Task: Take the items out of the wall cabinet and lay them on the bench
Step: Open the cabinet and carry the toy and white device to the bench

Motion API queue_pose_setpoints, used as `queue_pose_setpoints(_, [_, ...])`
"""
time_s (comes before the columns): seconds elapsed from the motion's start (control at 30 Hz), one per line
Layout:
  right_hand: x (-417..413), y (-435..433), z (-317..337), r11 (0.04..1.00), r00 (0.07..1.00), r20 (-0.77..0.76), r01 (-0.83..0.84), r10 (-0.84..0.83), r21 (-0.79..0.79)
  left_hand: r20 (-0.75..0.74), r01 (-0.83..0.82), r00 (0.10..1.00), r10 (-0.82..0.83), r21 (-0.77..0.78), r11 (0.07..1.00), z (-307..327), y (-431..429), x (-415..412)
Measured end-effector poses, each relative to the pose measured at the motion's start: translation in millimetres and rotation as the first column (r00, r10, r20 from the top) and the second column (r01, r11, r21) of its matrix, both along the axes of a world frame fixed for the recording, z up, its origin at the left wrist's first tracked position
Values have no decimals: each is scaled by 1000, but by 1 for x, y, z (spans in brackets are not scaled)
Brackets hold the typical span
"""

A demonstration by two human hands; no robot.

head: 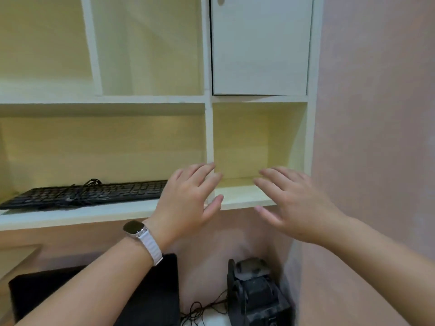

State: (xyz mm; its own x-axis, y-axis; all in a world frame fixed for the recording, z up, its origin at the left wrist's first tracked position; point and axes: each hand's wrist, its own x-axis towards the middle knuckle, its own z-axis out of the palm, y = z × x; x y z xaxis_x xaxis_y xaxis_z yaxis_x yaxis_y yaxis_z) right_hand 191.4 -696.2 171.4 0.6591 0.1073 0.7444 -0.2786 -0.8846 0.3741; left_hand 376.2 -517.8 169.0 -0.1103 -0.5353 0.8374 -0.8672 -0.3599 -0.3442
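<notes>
Here, a person's left hand (188, 196) and right hand (292, 201) hover palms-down w/ fingers spread, gripping nothing, in front of the wall cabinet (208, 100). Both sit just at the mouth of the lower-right cubby (249, 147), which looks bare inside. A watch (136, 228) on a pale strap rides the left wrist.

The one item visibly left in the cabinet is a black keyboard (94, 192), lying flat on the long lower shelf at about 9 o'clock from the left hand, its cable (87, 187) coiled loosely on top of the keys. At 12 o'clock from the right hand a closed cabinet door (261, 45) hides whatever is behind it; contents can't be told. The upper open cubbies look bare.

Below, at 6 o'clock, the surface (211, 320) shows only in part: a flat black slab (150, 295), a bulky black device (256, 295) and thin loose wires (200, 309) between them.

Likely next step: reach left for the keyboard. Risks, as a guess: the loose cable could slide off and snag on the shelf edge or the items below, jerking the keyboard; a one-handed lift of such a long item may tip it; and landing room on the surface looks tight, so it could knock the device or trap the wires.
</notes>
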Motion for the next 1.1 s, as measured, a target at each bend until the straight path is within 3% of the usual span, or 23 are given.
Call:
queue_pose_setpoints(0.3, [72,-5,98,970,992,125,0,32,-244,198,100,979,-58,-212,972,90,-36,68])
queue_pose_setpoints(0.47, [95,3,150,939,985,169,32,28,-344,279,102,960,-34,-232,967,119,-48,81])
queue_pose_setpoints(0.77, [124,-5,216,827,995,97,43,14,-561,308,30,950,41,-224,974,132,-58,102])
queue_pose_setpoints(1.1, [131,-33,235,712,998,60,28,20,-701,363,69,930,54,-318,946,122,-76,117])
